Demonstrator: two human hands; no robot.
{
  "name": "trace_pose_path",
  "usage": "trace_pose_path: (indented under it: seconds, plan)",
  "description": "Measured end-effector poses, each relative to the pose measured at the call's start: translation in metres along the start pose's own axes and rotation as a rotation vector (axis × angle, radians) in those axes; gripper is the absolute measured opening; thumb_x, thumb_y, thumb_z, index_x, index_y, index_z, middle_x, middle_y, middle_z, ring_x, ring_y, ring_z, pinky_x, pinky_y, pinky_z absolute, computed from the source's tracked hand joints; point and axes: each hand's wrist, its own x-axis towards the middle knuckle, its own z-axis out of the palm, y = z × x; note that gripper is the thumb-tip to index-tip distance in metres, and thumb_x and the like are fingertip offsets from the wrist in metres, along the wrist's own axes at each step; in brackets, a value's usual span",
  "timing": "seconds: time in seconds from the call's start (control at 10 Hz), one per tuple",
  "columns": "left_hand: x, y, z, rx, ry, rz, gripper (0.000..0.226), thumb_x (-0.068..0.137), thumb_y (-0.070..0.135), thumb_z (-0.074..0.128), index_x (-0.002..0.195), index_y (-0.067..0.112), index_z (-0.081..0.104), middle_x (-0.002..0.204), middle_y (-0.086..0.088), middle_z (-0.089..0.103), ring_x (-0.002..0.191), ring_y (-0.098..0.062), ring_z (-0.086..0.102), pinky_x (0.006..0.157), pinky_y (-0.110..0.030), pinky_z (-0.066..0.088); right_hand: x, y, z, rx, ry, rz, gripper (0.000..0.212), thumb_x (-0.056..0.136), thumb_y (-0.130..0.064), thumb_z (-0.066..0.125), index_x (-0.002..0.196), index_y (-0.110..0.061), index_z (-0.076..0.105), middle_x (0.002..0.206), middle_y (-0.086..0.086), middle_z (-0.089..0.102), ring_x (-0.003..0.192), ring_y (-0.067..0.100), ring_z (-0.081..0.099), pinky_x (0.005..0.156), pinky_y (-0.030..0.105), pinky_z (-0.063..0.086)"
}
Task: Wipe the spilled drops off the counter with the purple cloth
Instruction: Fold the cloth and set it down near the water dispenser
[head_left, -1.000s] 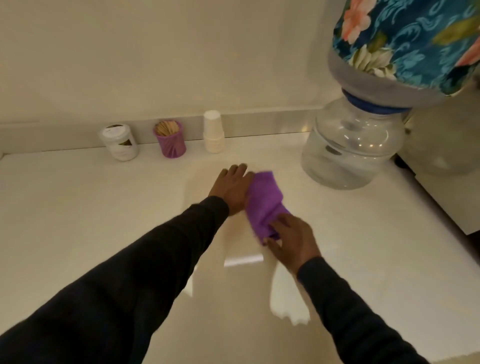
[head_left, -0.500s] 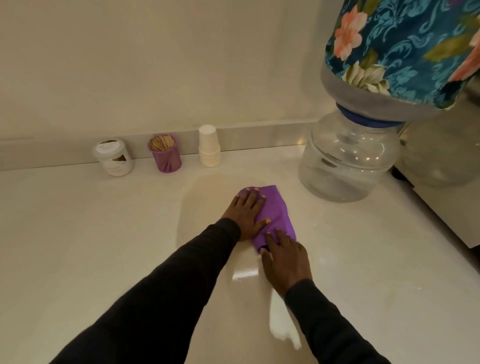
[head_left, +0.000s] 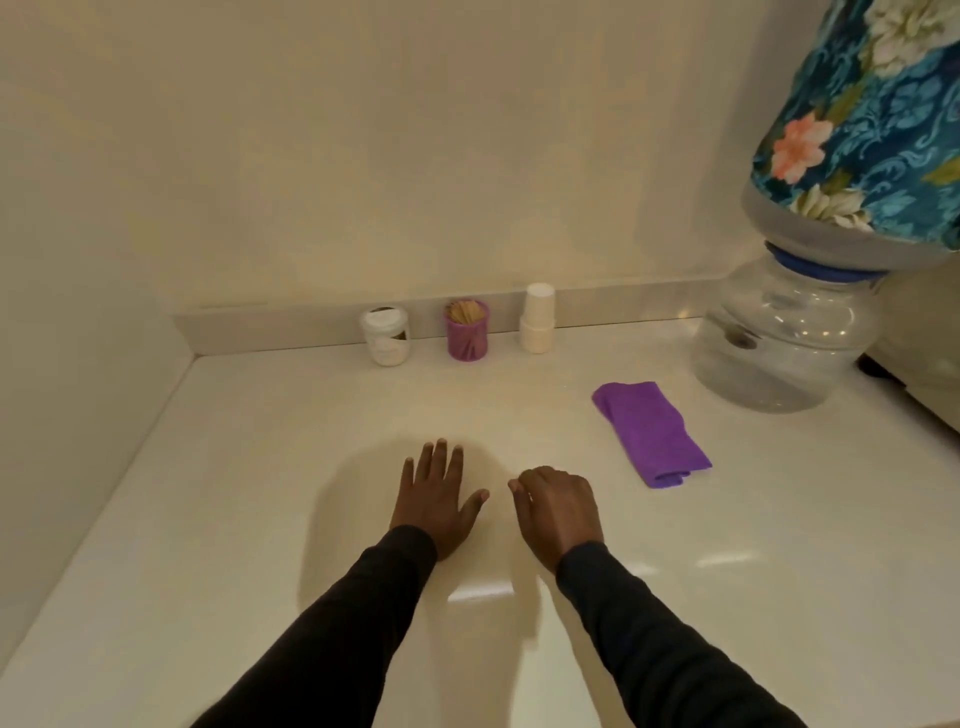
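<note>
The purple cloth (head_left: 652, 432) lies folded on the white counter (head_left: 260, 467), to the right of both hands and untouched. My left hand (head_left: 435, 493) rests flat on the counter with its fingers spread and nothing in it. My right hand (head_left: 558, 506) hovers beside it, fingers curled downward, holding nothing; it is a hand's width left of the cloth's near end. I cannot make out any drops on the glossy surface.
A clear water dispenser base (head_left: 779, 343) with a floral-covered bottle (head_left: 872, 135) stands at the right. Along the back wall stand a white jar (head_left: 385, 336), a purple toothpick holder (head_left: 467, 330) and stacked white cups (head_left: 537, 319). A wall closes the left side.
Both hands have let go of the purple cloth and drawn back toward me and to the left. The cloth now lies alone near the dispenser.
</note>
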Motion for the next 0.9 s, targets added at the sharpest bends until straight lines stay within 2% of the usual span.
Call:
trace_pose_path:
  seconds: [0.1,0.2,0.3,0.4,0.7,0.9]
  plan:
    - [-0.042,-0.038,0.002,-0.012,0.004,-0.054,0.104,0.072,0.074,-0.018,0.158,0.016,-0.003,0.166,-0.009,-0.009,0.153,-0.026,-0.011,0.121,-0.044,-0.007,-0.018,-0.037,0.019,0.007,-0.139,0.009,0.047,0.099,-0.050,0.035,0.125,-0.021,0.062,0.127,0.002,0.065,0.117,0.023,0.058,0.101,0.040,0.042]
    - [-0.078,-0.057,0.008,-0.034,-0.005,-0.077,0.106,0.070,0.074,-0.020,0.158,0.016,-0.005,0.166,-0.008,-0.012,0.153,-0.026,-0.014,0.121,-0.044,-0.009,-0.039,-0.060,0.030,-0.031,-0.332,0.061,0.080,0.090,-0.070,0.007,0.151,-0.024,0.032,0.162,0.005,0.028,0.149,0.026,0.021,0.120,0.043,0.016]
    - [-0.105,-0.061,0.015,-0.046,-0.004,-0.080,0.109,0.068,0.076,-0.023,0.157,0.016,-0.007,0.165,-0.008,-0.015,0.152,-0.026,-0.016,0.122,-0.046,-0.009,-0.054,-0.072,0.033,-0.059,-0.379,0.072,0.098,0.075,-0.073,-0.011,0.157,-0.026,0.014,0.167,0.004,0.007,0.153,0.026,0.003,0.121,0.045,0.003]
    - [-0.119,-0.055,0.021,-0.057,0.010,-0.086,0.105,0.072,0.077,-0.020,0.158,0.018,-0.007,0.166,-0.008,-0.015,0.152,-0.026,-0.015,0.122,-0.047,-0.008,-0.066,-0.074,0.035,-0.099,-0.396,0.076,0.102,0.070,-0.075,-0.016,0.157,-0.027,0.007,0.167,0.005,0.001,0.153,0.028,-0.001,0.121,0.046,0.001]
    - [-0.128,-0.033,0.018,-0.031,0.015,-0.097,0.105,0.070,0.076,-0.021,0.157,0.020,-0.009,0.165,-0.007,-0.017,0.152,-0.027,-0.017,0.120,-0.047,-0.011,-0.075,-0.073,0.015,-0.134,-0.403,0.033,0.109,0.063,-0.076,-0.023,0.158,-0.026,0.000,0.166,0.008,-0.004,0.152,0.031,-0.005,0.121,0.048,-0.002]
    - [-0.118,-0.027,-0.018,0.020,0.102,-0.081,0.099,0.076,0.074,-0.017,0.158,0.018,-0.007,0.166,-0.008,-0.014,0.153,-0.027,-0.014,0.121,-0.049,-0.008,-0.045,-0.080,-0.013,-0.150,-0.329,-0.018,0.103,0.067,-0.074,-0.021,0.157,-0.027,-0.003,0.166,0.006,-0.005,0.152,0.031,-0.006,0.121,0.048,-0.002]
